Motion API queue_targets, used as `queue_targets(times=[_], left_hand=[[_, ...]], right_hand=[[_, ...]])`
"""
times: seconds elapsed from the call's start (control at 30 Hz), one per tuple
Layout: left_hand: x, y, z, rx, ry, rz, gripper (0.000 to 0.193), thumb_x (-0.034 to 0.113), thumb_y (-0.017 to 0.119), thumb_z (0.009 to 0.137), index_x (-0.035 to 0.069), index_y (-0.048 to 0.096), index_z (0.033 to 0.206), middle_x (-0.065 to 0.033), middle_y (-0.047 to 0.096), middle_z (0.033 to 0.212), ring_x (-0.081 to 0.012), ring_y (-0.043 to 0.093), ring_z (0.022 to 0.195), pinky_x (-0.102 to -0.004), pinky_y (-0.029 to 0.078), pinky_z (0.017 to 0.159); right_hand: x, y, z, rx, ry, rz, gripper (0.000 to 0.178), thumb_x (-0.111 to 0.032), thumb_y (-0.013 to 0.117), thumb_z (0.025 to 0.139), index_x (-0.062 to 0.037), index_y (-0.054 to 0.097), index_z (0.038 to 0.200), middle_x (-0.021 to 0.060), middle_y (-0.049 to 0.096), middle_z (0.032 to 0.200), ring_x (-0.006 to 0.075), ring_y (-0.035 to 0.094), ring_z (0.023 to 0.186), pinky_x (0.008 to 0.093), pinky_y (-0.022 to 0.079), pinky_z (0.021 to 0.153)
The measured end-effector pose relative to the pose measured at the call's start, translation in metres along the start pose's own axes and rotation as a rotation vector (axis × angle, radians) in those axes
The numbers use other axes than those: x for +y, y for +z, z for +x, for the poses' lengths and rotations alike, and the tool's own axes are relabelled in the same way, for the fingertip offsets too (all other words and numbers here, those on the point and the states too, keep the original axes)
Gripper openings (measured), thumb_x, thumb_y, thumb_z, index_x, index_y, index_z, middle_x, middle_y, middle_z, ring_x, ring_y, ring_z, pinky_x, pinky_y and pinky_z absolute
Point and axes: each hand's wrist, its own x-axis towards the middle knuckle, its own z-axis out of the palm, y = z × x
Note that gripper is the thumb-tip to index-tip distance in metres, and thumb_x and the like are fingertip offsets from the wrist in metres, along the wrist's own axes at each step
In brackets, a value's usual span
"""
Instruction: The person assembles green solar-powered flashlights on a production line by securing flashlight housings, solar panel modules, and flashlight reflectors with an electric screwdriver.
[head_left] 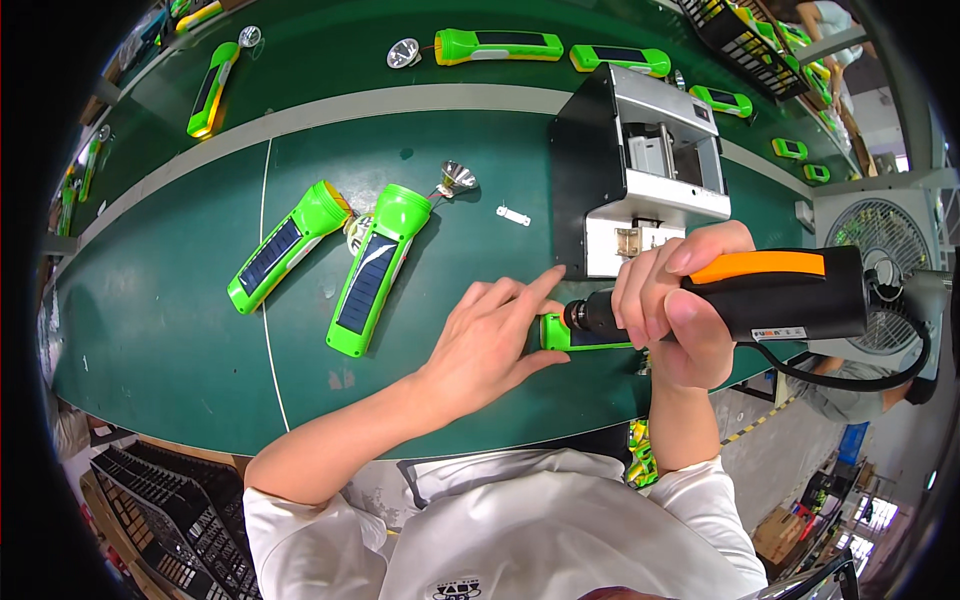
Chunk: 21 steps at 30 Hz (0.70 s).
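My right hand (676, 305) is wrapped round a black electric screwdriver (790, 300) with an orange strip. The tool lies nearly level, its tip pointing left at the end of a green flashlight body (590, 345) on the bench. My left hand (482, 335) steadies that end, thumb on the near side and fingers on the far side, with one finger stretched out. Part of the flashlight is hidden under the screwdriver and my right hand. To the left lie two more green flashlights, one (375, 270) with a loose reflector (457, 178) on wires, the other (290, 247) beside it.
A black and silver machine (640, 160) stands just beyond my hands. A small white strip (514, 215) lies on the green bench (180, 290). Along the far belt (320, 60) are several flashlights. A fan (875, 240) stands at right, and black crates (170, 510) at lower left.
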Motion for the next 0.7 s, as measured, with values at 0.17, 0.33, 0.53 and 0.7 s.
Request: queue_targets(times=[0.17,0.33,0.53,0.7], left_hand=[[0.001,0.0,0.001,0.011,0.001,0.004,0.094,0.022,0.09,0.075,0.002,0.041,0.152,-0.0077,0.074,0.111,-0.0283,0.061,0.099,-0.0394,0.045,0.089],[0.001,0.0,0.0,0.017,0.003,0.015,0.095,0.021,0.089,0.076,0.001,0.039,0.154,-0.0091,0.073,0.112,-0.0294,0.061,0.099,-0.0396,0.046,0.089],[-0.005,0.004,-0.003,-0.023,-0.006,-0.06,0.098,0.02,0.084,0.082,0.002,0.027,0.16,-0.0136,0.065,0.106,-0.0335,0.061,0.098,-0.043,0.051,0.089],[-0.006,0.005,0.0,-0.049,0.043,-0.098,0.102,0.018,0.082,0.084,0.002,0.019,0.162,-0.0169,0.062,0.105,-0.0367,0.062,0.097,-0.0452,0.052,0.089]], right_hand=[[0.006,0.001,-0.004,-0.006,0.031,-0.007,0.022,-0.008,0.061,0.095,-0.0022,0.046,0.11,0.0029,0.048,0.063,0.0125,0.047,0.049,0.0291,0.045,0.049],[0.01,0.008,-0.005,-0.031,0.034,-0.016,0.022,-0.006,0.067,0.094,-0.0037,0.047,0.102,0.0036,0.051,0.063,0.0131,0.048,0.049,0.0285,0.043,0.049],[0.018,0.0,-0.013,-0.086,0.069,-0.098,0.019,-0.006,0.073,0.09,-0.0004,0.055,0.097,0.0046,0.064,0.073,0.0082,0.059,0.061,0.0234,0.049,0.057],[0.008,0.0,-0.016,-0.116,0.068,-0.192,0.017,-0.006,0.073,0.088,-0.0012,0.06,0.098,0.0046,0.066,0.076,0.0103,0.061,0.064,0.0249,0.05,0.06]])
